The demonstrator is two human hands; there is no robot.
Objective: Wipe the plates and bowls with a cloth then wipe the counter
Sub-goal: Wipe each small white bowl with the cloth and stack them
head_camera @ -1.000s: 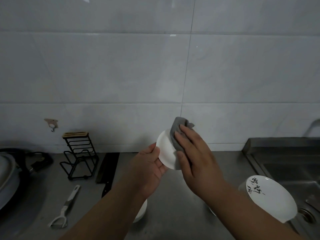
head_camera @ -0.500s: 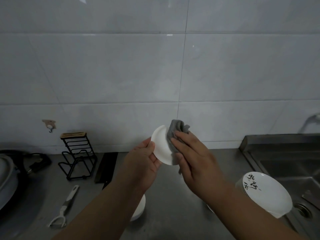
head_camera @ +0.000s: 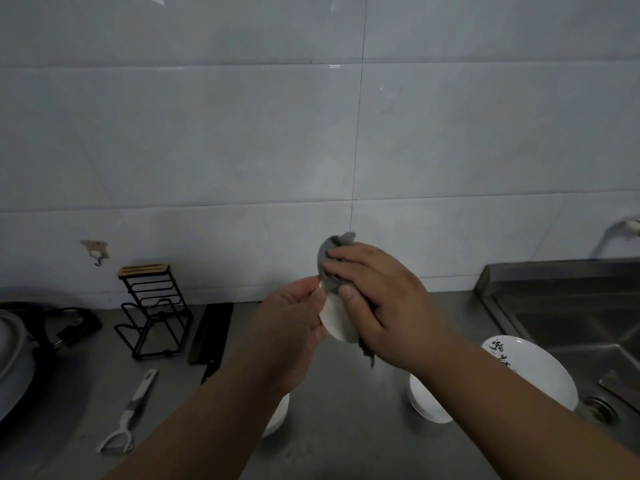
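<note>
A small white plate is held upright above the counter. My left hand grips its left rim. My right hand holds a grey cloth against the plate's face and covers most of it; a cloth end hangs below the hand. A white plate with black writing leans on a stack of white dishes at the right. Another white dish sits partly hidden under my left forearm.
A steel sink with a tap lies at the right. On the left stand a black wire rack, a dark knife, a white peeler and a pot with a lid. A tiled wall rises behind.
My right hand and the cloth have slid up and left across the plate, now covering more of it. The plate has turned in my left hand, with its lower edge now showing.
</note>
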